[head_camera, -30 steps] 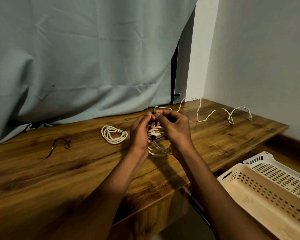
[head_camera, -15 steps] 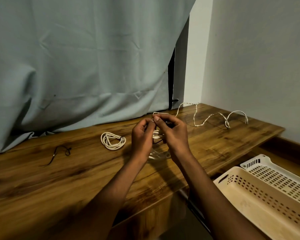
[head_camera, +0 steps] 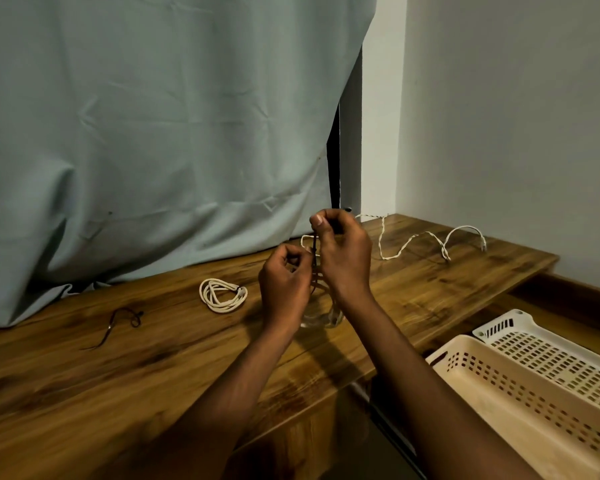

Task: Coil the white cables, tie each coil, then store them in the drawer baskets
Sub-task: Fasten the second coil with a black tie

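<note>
Above the middle of the wooden table, both my hands work on a white cable coil that hangs blurred below them. My right hand is raised and pinches a thin black tie that runs down to the coil. My left hand sits lower, fingers curled around the coil and the tie's lower part. A tied white coil lies on the table to the left. A loose white cable snakes across the far right of the table.
A spare black tie lies on the table at the left. Two cream perforated baskets sit in the open drawer at the lower right. A grey-green curtain hangs behind the table, and a white wall stands at the right.
My right hand has risen, drawing the black tie upward, while my left hand has dropped lower. The coil between them now hangs blurred. The view has shifted slightly.
</note>
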